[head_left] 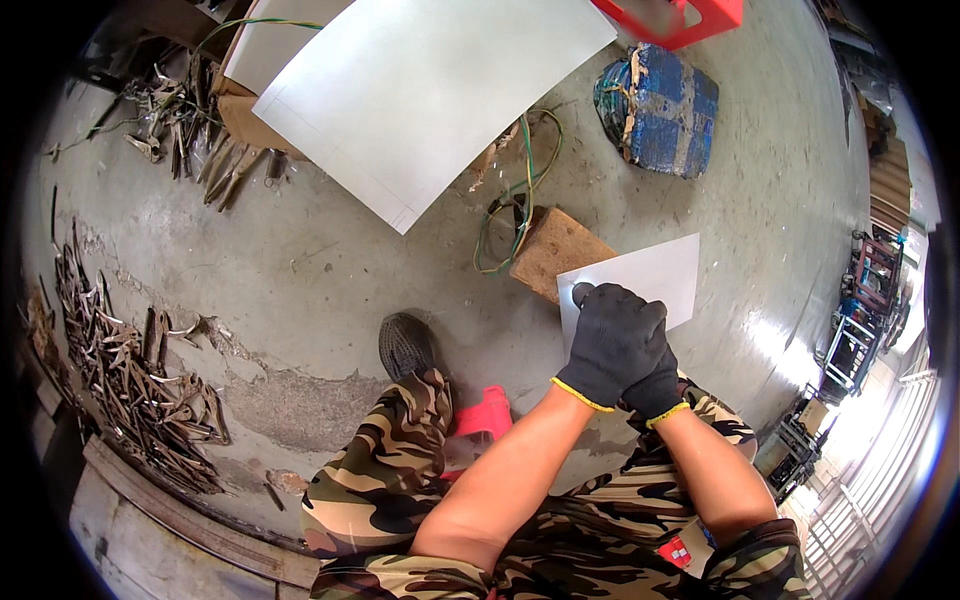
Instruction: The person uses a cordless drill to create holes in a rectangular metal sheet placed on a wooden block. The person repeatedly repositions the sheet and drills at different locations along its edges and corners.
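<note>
Grey concrete floor (330, 270), cracked and stained, fills the view. Large white rectangular metal sheet (420, 90) lies across the upper middle, one corner pointing down toward the centre, and partly covers a brown cardboard box (245, 120). Camouflage-patterned trousers (400, 480) of the seated person occupy the lower middle, with a dark mesh shoe (405, 345) flat on the floor and a pink plastic stool (485, 415) showing between the legs.

Small pale grey rectangular metal sheet (655, 280) sits right of centre, just above both hands. Its long axis runs from lower left to upper right, with the far short edge pointing toward the upper right of the view. Its near left corner lies under the gloves, and its upper left edge overlaps a brown wooden block (555, 250).

Blue wrapped bundle (660, 105) rests at upper right, well apart from the small sheet. Piles of dark metal offcuts (130, 380) lie along the left. A coil of green and yellow wire (515, 215) lies beside the block.

Left hand (610, 340), in a black glove with a yellow cuff, is curled closed over the sheet's near corner, gripping it. Right hand (655, 385), gloved alike, is tucked against and partly beneath the left; its finger posture cannot be told.
</note>
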The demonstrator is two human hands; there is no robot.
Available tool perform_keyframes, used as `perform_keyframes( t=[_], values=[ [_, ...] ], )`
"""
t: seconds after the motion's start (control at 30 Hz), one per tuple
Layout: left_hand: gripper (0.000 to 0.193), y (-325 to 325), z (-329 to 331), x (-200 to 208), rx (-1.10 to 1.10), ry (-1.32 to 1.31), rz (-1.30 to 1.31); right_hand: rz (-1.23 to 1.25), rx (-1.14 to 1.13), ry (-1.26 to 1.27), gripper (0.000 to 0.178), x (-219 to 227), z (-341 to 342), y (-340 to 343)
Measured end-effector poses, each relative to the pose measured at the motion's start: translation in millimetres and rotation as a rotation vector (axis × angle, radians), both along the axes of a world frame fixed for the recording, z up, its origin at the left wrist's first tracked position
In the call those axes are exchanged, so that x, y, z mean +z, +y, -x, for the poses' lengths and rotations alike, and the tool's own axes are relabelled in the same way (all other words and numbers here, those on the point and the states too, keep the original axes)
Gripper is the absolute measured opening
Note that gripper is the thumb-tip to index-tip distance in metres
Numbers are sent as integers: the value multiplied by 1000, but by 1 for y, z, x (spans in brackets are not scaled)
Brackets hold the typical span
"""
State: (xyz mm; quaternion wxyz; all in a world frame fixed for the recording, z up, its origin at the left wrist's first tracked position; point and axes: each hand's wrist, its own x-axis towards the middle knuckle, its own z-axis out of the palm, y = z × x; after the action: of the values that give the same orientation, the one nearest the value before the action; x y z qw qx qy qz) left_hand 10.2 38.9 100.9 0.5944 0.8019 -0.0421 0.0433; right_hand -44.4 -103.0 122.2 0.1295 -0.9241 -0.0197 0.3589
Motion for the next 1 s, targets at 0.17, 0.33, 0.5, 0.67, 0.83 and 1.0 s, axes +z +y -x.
perform_keyframes(
  t=[0.17,0.33,0.5,0.67,0.83,1.0],
  values=[
    [7,1,-1,0,-12,25,15,-2,85,-88,38,-5,-3,5],
    [7,4,2,0,-13,-5,26,-264,-324,-62,46,-27,20,-10],
    [6,2,1,-1,29,-14,0,27,74,-51,48,-21,9,-10],
    [5,0,1,1,2,-9,-35,15,2,-94,47,-28,17,-10],
    [6,1,1,0,3,1,12,-97,-91,-95,40,-17,9,-5],
    [8,2,-1,4,6,1,21,31,5,-44,33,-1,-1,5]
  ],
)
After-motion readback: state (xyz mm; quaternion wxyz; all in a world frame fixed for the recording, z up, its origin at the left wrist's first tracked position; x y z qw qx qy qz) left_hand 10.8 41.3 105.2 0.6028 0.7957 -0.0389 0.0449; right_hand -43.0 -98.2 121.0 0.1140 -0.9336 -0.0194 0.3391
